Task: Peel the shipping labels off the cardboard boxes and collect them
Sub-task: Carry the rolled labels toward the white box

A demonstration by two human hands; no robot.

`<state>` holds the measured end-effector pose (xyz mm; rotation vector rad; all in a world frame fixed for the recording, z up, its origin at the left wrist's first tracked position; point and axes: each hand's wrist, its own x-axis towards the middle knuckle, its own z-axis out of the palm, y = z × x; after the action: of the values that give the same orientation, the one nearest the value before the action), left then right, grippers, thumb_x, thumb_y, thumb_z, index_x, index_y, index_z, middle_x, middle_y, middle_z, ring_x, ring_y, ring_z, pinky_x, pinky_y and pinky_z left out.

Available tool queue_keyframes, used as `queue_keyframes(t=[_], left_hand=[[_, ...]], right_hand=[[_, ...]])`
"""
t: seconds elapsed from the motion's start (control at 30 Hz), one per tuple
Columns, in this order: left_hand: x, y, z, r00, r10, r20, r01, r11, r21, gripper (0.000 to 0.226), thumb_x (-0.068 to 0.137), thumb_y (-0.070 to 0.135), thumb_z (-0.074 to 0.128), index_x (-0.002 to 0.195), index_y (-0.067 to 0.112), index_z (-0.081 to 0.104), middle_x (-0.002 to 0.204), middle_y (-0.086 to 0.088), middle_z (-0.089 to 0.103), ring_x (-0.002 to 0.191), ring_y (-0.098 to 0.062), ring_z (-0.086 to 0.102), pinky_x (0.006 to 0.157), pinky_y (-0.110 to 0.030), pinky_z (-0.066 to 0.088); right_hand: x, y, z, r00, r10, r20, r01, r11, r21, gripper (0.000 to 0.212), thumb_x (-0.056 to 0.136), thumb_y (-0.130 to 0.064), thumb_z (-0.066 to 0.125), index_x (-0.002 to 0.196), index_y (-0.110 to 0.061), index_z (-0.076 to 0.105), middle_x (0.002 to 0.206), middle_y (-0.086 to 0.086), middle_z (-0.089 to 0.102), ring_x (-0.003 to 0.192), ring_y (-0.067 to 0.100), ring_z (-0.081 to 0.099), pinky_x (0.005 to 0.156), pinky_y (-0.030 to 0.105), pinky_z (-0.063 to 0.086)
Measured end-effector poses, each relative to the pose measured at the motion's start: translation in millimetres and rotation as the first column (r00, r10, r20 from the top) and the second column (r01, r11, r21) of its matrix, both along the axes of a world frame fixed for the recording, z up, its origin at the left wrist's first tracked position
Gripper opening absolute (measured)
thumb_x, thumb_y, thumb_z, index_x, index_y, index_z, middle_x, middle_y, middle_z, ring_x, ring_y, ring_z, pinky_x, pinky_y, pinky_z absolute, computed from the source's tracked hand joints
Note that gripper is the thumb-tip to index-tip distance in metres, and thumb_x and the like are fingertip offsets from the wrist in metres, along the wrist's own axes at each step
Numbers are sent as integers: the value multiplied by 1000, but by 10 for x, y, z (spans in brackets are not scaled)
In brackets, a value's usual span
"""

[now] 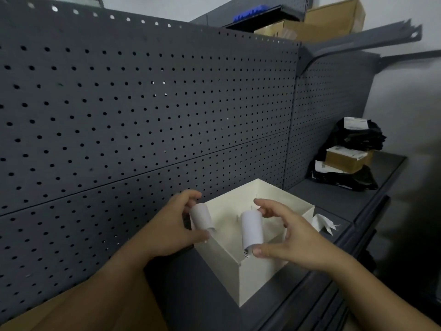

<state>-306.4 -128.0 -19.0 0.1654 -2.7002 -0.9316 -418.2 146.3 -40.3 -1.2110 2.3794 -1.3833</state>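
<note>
White rolled label (251,231), barcode edge

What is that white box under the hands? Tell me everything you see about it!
The white box is open on top, with no lid in view. It looks like thin cream-white card, with plain straight walls and small slots cut in the inner walls. One corner points toward the camera. It sits on the dark grey shelf, close to the pegboard wall. The inside that shows looks bare. The left hand and right hand hover over it, each holding a curled white label; whether the hands touch the box is unclear.
</note>
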Motion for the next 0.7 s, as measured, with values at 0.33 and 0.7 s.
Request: queue_keyframes(t=[0.33,0.7], left_hand=[[-730,240,-11,991,34,128,-30,999,-34,91,61,53,81,138,42,34,134,11,46,124,-15,49,104,-42,47],[-878,262,-170,974,45,220,-28,997,-78,89,59,60,80,138,40,42,142,13,48,126,-14,52,109,-45,42]], right_hand=[[-592,-226,122,988,-102,-115,125,969,211,108,56,-59,89,148,-41,35,121,-28,48,121,2,47,110,33,37],[-779,-377,-85,982,-136,-132,173,927,333,110,50,-79,73,147,-51,30,142,-21,51,134,16,43,101,33,23]])
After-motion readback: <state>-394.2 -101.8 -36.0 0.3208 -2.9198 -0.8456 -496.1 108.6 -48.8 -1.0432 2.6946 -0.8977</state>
